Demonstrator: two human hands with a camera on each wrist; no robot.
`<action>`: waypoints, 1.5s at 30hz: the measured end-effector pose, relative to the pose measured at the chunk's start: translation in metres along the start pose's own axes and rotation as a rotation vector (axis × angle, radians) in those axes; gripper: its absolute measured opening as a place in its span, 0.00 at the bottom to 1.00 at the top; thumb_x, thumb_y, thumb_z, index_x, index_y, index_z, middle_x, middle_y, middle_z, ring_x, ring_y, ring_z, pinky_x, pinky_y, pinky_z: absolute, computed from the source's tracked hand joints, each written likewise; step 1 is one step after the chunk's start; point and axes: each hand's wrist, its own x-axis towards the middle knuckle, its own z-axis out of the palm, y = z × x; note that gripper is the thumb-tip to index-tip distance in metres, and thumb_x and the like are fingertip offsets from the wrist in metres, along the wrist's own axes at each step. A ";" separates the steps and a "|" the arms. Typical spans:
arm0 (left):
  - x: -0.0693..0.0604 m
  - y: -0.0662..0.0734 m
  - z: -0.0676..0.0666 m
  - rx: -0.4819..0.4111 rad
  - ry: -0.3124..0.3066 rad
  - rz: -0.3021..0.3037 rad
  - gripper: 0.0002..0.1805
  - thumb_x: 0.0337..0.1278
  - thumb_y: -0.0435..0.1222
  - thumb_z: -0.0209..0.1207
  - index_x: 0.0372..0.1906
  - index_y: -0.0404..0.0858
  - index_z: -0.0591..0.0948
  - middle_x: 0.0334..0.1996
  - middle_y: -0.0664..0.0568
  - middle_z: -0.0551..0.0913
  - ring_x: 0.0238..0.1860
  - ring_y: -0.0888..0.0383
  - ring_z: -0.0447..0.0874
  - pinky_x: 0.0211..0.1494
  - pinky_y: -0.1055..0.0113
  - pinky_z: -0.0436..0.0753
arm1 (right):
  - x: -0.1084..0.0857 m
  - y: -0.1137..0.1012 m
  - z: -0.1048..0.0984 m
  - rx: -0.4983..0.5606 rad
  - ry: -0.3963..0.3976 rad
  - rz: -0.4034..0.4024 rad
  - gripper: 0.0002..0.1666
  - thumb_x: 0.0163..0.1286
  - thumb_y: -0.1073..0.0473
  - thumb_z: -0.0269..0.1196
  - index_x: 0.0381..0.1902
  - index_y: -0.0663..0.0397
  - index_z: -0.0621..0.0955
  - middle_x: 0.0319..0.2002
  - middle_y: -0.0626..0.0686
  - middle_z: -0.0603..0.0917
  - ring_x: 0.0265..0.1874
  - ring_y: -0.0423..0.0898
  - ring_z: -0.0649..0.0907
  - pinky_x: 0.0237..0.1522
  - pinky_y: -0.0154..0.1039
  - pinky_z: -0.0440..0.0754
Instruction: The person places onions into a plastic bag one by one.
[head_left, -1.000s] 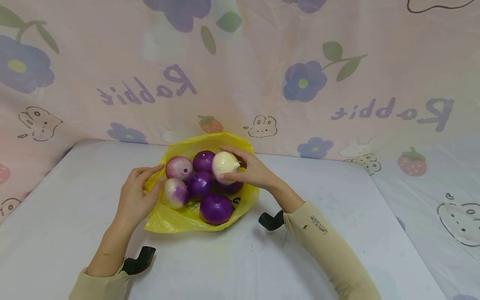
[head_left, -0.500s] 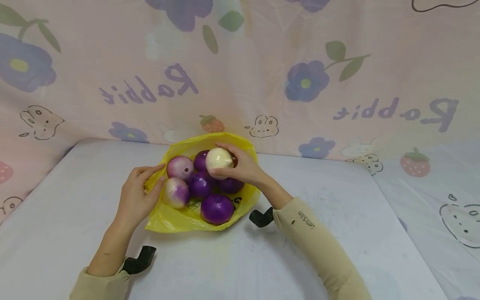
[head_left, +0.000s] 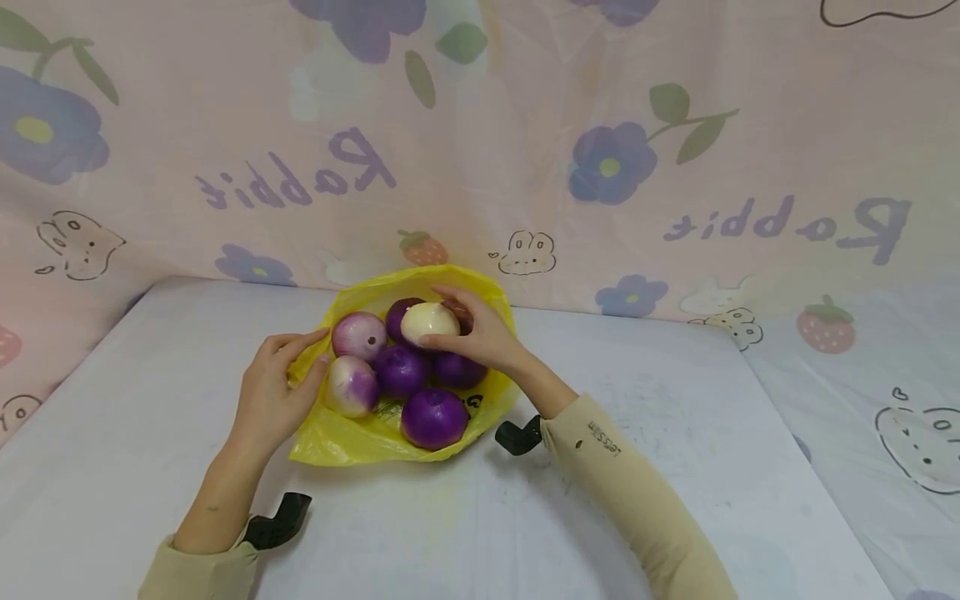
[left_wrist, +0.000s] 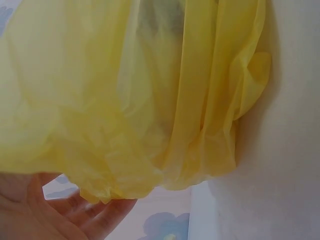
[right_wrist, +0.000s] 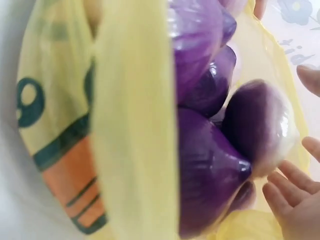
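A yellow plastic bag (head_left: 322, 437) stands wide open on the table, with several onions inside, purple, pinkish and pale. My left hand (head_left: 273, 387) holds the bag's rim at its left side; the left wrist view has its fingers (left_wrist: 102, 217) against the plastic, the thumb hidden. A pale onion (head_left: 430, 323) lies on top of the purple ones. Around its right side is my right hand (head_left: 487, 333). In the right wrist view the fingers (right_wrist: 292, 187) are spread beside a purple-and-white onion (right_wrist: 260, 125), fingertips at its edge, and the thumb (right_wrist: 309, 79) stands apart from it.
The bag sits on a white table (head_left: 420, 533) near its back edge. A patterned cloth (head_left: 480, 150) hangs behind. Black wrist devices stick out by the left sleeve (head_left: 202, 571) and the right sleeve (head_left: 622, 475).
My right hand has moved left with the pale onion, which now sits lower among the others with its tip turned upward. My left hand stays at the bag's rim.
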 end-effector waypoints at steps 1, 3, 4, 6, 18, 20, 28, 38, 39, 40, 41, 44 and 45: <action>0.000 0.000 0.000 -0.001 -0.002 0.000 0.18 0.61 0.32 0.56 0.56 0.31 0.79 0.49 0.33 0.74 0.45 0.40 0.73 0.39 0.59 0.68 | -0.001 0.000 -0.001 0.004 0.000 0.000 0.44 0.57 0.57 0.70 0.70 0.54 0.65 0.68 0.58 0.69 0.67 0.55 0.69 0.68 0.49 0.64; 0.000 0.000 0.000 -0.003 -0.005 -0.002 0.18 0.61 0.32 0.56 0.56 0.31 0.79 0.49 0.33 0.74 0.45 0.40 0.73 0.39 0.59 0.68 | -0.004 0.000 -0.004 0.005 0.000 0.002 0.43 0.58 0.57 0.70 0.69 0.53 0.66 0.68 0.57 0.69 0.68 0.54 0.69 0.68 0.49 0.63; 0.000 0.000 0.000 -0.004 -0.007 -0.005 0.19 0.61 0.32 0.56 0.56 0.31 0.79 0.50 0.33 0.73 0.45 0.40 0.73 0.39 0.58 0.68 | -0.006 -0.001 -0.005 0.006 0.001 0.006 0.43 0.58 0.57 0.71 0.69 0.53 0.66 0.68 0.56 0.69 0.68 0.54 0.69 0.68 0.50 0.63; 0.001 0.000 0.000 -0.004 -0.010 -0.009 0.19 0.61 0.32 0.56 0.56 0.31 0.79 0.50 0.33 0.73 0.45 0.40 0.73 0.39 0.58 0.68 | -0.009 -0.001 -0.008 0.007 0.005 0.005 0.42 0.58 0.56 0.70 0.69 0.51 0.67 0.67 0.56 0.70 0.67 0.53 0.70 0.68 0.51 0.64; 0.002 -0.002 -0.002 0.003 -0.005 -0.020 0.20 0.62 0.34 0.56 0.58 0.31 0.78 0.51 0.32 0.73 0.46 0.39 0.72 0.41 0.56 0.68 | -0.027 0.004 -0.017 0.200 0.073 -0.116 0.32 0.60 0.67 0.67 0.63 0.59 0.72 0.62 0.65 0.73 0.62 0.59 0.73 0.64 0.50 0.70; 0.002 -0.003 -0.001 0.002 0.005 -0.021 0.20 0.61 0.34 0.57 0.58 0.32 0.78 0.51 0.32 0.73 0.48 0.38 0.72 0.41 0.55 0.68 | -0.029 0.006 -0.017 0.253 0.099 -0.138 0.30 0.60 0.70 0.66 0.61 0.63 0.73 0.60 0.67 0.74 0.60 0.62 0.73 0.63 0.50 0.71; 0.004 -0.004 0.001 -0.022 0.059 0.012 0.20 0.59 0.32 0.58 0.56 0.32 0.79 0.49 0.32 0.74 0.47 0.38 0.72 0.43 0.53 0.68 | -0.044 0.009 -0.025 0.312 0.233 -0.200 0.25 0.59 0.71 0.65 0.56 0.68 0.76 0.56 0.67 0.76 0.56 0.58 0.77 0.53 0.38 0.79; 0.008 -0.002 0.001 -0.038 0.097 0.042 0.19 0.57 0.30 0.59 0.55 0.31 0.80 0.48 0.31 0.74 0.51 0.36 0.71 0.49 0.46 0.68 | -0.055 0.017 -0.038 0.230 0.291 -0.183 0.24 0.60 0.70 0.66 0.55 0.66 0.77 0.56 0.68 0.77 0.52 0.51 0.78 0.48 0.34 0.78; 0.009 -0.001 0.001 -0.043 0.101 0.044 0.19 0.57 0.29 0.59 0.55 0.31 0.80 0.48 0.31 0.74 0.51 0.36 0.71 0.50 0.45 0.68 | -0.056 0.018 -0.040 0.227 0.293 -0.182 0.24 0.60 0.70 0.66 0.55 0.65 0.77 0.56 0.68 0.76 0.52 0.51 0.78 0.48 0.34 0.78; 0.010 0.000 0.001 -0.047 0.105 0.045 0.19 0.57 0.29 0.59 0.55 0.31 0.80 0.48 0.31 0.74 0.51 0.36 0.71 0.51 0.44 0.68 | -0.057 0.019 -0.041 0.222 0.295 -0.181 0.24 0.60 0.69 0.66 0.55 0.65 0.77 0.56 0.68 0.76 0.52 0.52 0.78 0.48 0.34 0.78; 0.011 0.001 0.001 -0.051 0.110 0.046 0.19 0.57 0.29 0.59 0.55 0.31 0.80 0.48 0.31 0.74 0.52 0.36 0.71 0.52 0.43 0.67 | -0.058 0.019 -0.043 0.216 0.297 -0.181 0.24 0.60 0.69 0.66 0.56 0.65 0.77 0.56 0.68 0.76 0.52 0.52 0.78 0.48 0.34 0.78; 0.013 0.004 0.002 -0.063 0.129 0.047 0.19 0.56 0.28 0.59 0.54 0.31 0.80 0.49 0.31 0.74 0.52 0.36 0.71 0.53 0.42 0.67 | -0.062 0.022 -0.047 0.187 0.304 -0.169 0.24 0.60 0.69 0.66 0.56 0.64 0.77 0.56 0.65 0.77 0.52 0.51 0.78 0.47 0.33 0.78; 0.013 0.005 0.002 -0.067 0.134 0.046 0.19 0.56 0.28 0.60 0.54 0.30 0.80 0.49 0.32 0.74 0.52 0.36 0.71 0.54 0.42 0.67 | -0.063 0.022 -0.048 0.178 0.307 -0.162 0.24 0.60 0.68 0.66 0.56 0.64 0.77 0.56 0.64 0.77 0.52 0.51 0.78 0.47 0.33 0.78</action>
